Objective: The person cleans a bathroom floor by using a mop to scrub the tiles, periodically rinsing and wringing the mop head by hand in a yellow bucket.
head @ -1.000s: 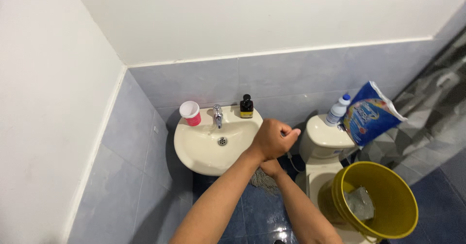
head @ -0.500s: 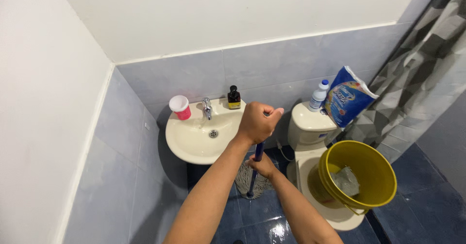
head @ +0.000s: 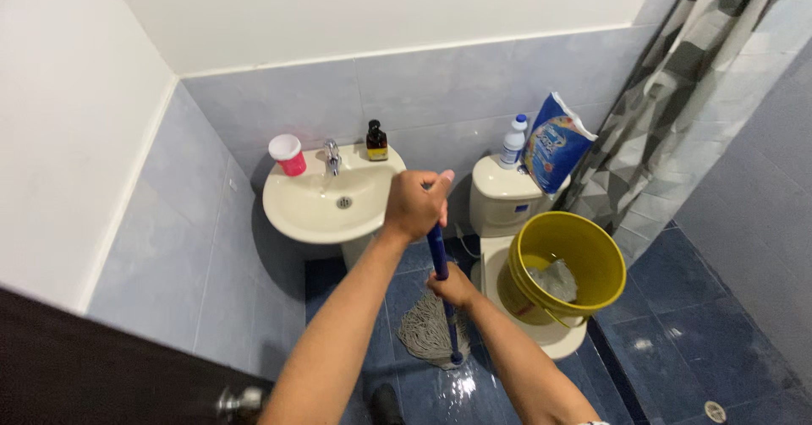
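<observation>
The person is gripping a blue-handled mop (head: 441, 294) with both fists: the left hand (head: 414, 205) is clenching the top, the right hand (head: 452, 287) is wrapping around mid-shaft. The handle is standing nearly upright, its grey head splaying on the wet blue floor (head: 677, 340) between the sink (head: 326, 209) and the toilet (head: 507, 190) carrying a yellow bucket (head: 567, 260).

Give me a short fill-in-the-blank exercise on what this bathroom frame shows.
1. Both the left hand and the right hand grip the blue handle of a ____.
2. The yellow bucket sits on top of the ____.
3. The pink cup stands on the rim of the ____.
4. On the toilet tank a white bottle stands beside a blue ____.

Missing words: mop; toilet; sink; bag
</observation>
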